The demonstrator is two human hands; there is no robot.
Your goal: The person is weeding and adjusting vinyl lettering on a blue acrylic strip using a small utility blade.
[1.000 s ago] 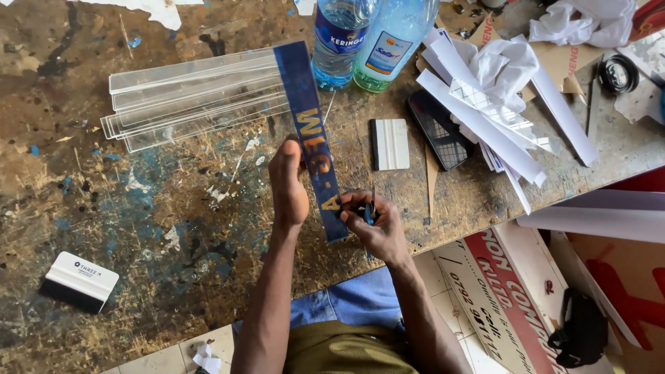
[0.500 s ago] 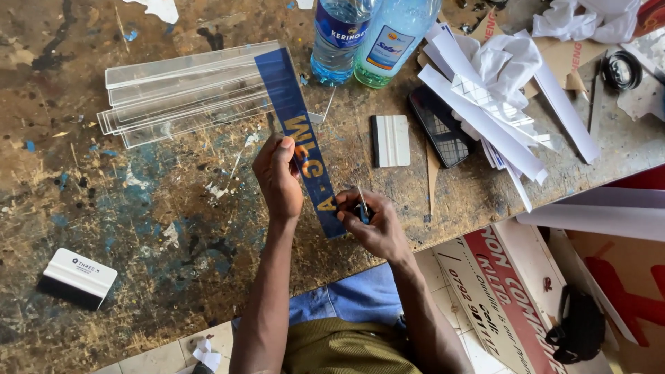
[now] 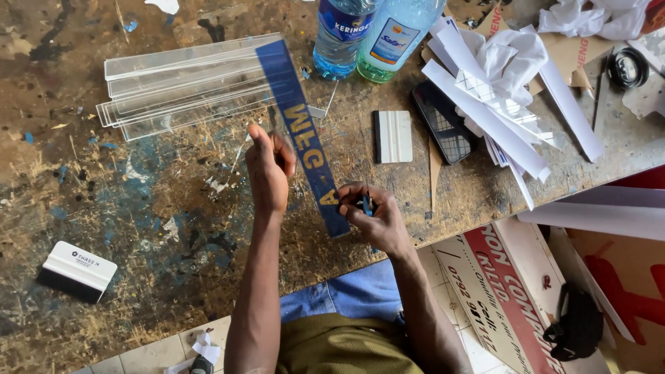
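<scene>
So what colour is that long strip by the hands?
Dark blue strip with gold letters, head view.

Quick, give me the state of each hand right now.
Left hand: loosely closed, raised beside the blue strip, holding nothing visible.
Right hand: closed on a small dark tool at the strip's near end.

A: From my seat, the table reads as rough, paint-stained wood; the blue strip looks glossy.

B: Agreed; I see clear, smooth plastic strips and matt paper.
</scene>
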